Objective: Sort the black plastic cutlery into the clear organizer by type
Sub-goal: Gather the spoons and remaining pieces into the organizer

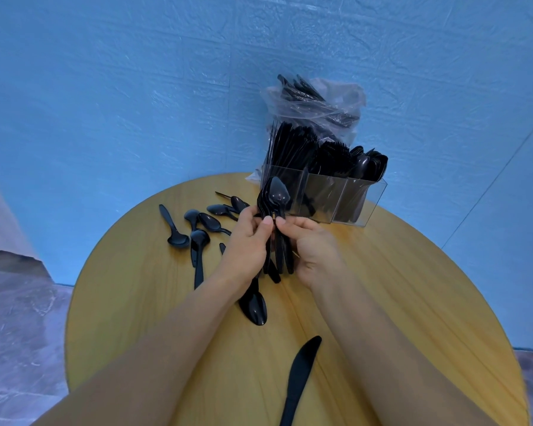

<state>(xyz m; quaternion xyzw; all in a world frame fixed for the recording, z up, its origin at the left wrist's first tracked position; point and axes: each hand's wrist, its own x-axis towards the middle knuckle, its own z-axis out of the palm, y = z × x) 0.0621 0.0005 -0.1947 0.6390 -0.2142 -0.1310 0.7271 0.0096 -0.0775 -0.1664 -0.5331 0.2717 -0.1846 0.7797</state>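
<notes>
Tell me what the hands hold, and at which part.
Both hands, left and right, grip a bundle of spoons by the handles, bowls up.

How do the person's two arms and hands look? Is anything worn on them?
Both forearms are bare up to the picture's lower edge; no sleeve shows. The left hand and right hand wear no gloves, and no ring, watch or bracelet can be seen. The visible fingernails are short and unpainted.

Bright even light, soft shadows, sharp focus, strong wide-angle edge bending
</notes>
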